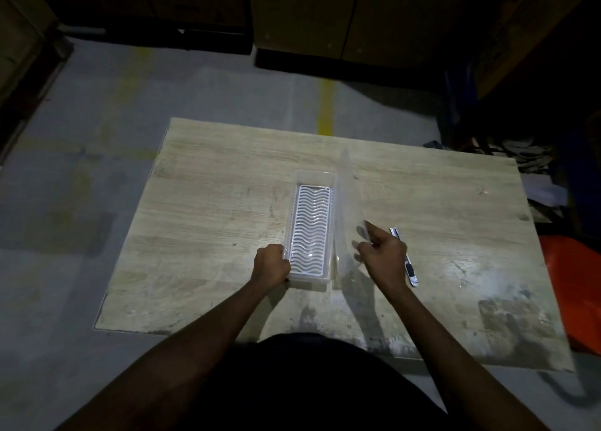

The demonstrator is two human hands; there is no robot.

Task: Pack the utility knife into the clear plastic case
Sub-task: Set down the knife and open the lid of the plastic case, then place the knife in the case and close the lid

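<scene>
the left hand (271, 265) is gripping the case (292, 232) wall; right hand (383, 256) fingers are pinching the lid (349, 203) upright. better tip it fully back, since the knife (410, 269) is lying just right.

Dim scene, with one pool of light falling on the pale wood-grain desk (227, 222), brightest around its middle. Beyond the desk the grey concrete floor (81, 170) fades fast, and the brown cabinets (309, 14) behind the desk sink almost to black. Shadows of the forearms stretch toward the desk's near edge, so the light sits above and ahead. The white wavy-ribbed insert (313, 229) at desk centre glares slightly; the upright clear plastic lid (349, 203) beside it reads as a hazy, smeared sheet. The right hand (385, 255) is a little soft with motion blur. Desk edges bow from wide-angle distortion, and the corners are vignetted.
</scene>
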